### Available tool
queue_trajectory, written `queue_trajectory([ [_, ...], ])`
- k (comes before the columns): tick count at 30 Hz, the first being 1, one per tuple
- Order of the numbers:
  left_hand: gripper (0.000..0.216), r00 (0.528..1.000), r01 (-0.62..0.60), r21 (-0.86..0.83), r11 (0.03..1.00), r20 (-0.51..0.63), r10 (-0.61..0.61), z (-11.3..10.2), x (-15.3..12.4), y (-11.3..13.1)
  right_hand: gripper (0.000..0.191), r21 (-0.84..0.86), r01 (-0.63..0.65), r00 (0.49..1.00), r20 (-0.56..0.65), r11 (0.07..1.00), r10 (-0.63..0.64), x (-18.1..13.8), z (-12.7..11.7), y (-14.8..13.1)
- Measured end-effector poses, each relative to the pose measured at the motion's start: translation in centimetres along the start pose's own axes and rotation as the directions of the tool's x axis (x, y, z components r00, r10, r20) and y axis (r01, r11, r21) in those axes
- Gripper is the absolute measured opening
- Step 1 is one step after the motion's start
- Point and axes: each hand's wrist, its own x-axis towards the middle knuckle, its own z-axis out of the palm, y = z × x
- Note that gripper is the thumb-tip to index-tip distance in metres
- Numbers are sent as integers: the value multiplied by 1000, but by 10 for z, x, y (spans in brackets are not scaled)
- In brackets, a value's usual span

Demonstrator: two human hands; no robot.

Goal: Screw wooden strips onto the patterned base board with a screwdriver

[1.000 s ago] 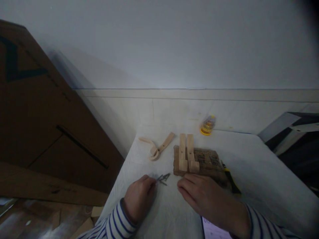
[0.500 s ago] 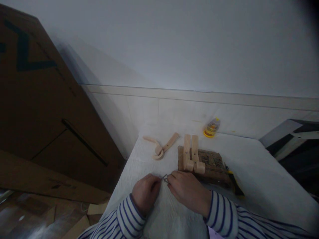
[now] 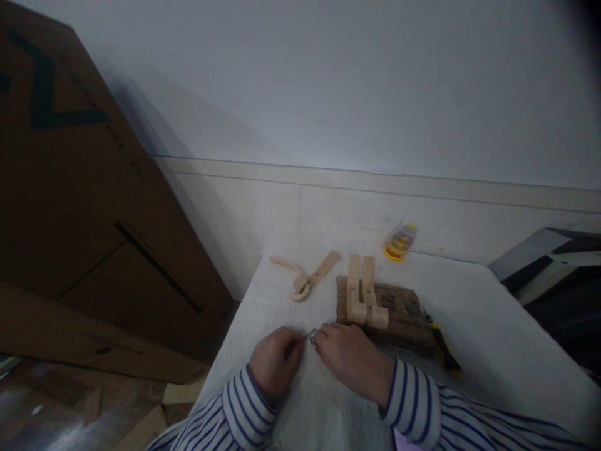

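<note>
My left hand [image 3: 276,363] is closed in a pinch on one end of a thin metal piece [image 3: 310,333]. Opposite it, my right hand [image 3: 353,360] pinches a small metal part [image 3: 312,341] close to that piece. Both are too small to make out exactly. Fingertips of the two hands are a short way apart, just above the white-covered table [image 3: 323,413]. Beyond them lie curved wooden pieces [image 3: 300,285], crossed over each other. Two bent wooden pieces [image 3: 360,294] rest side by side on a brown package [image 3: 404,307], right of my right hand.
A yellow-and-black tool [image 3: 445,347] lies at the package's right end. Near the wall stands a small bottle with a yellow base [image 3: 399,243]. A large cardboard box [image 3: 94,207] leans at the left, and dark and grey items [image 3: 558,263] stand at the right.
The metal parts between my fingertips have turned slightly, and my right hand has shifted a little. Both hands keep their pinch; the wooden pieces stay in place.
</note>
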Motion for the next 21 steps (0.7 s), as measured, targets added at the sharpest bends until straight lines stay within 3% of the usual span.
queue_trajectory([
  [10, 22, 1000, 4, -16, 1000, 1, -4, -5, -5, 4, 16, 14, 14, 999, -31, 1000, -14, -5, -12, 1],
  [21, 22, 1000, 20, -161, 987, -4, -21, -8, -14, 21, 15, 230, 7, 995, -100, 973, 17, -19, -24, -2],
])
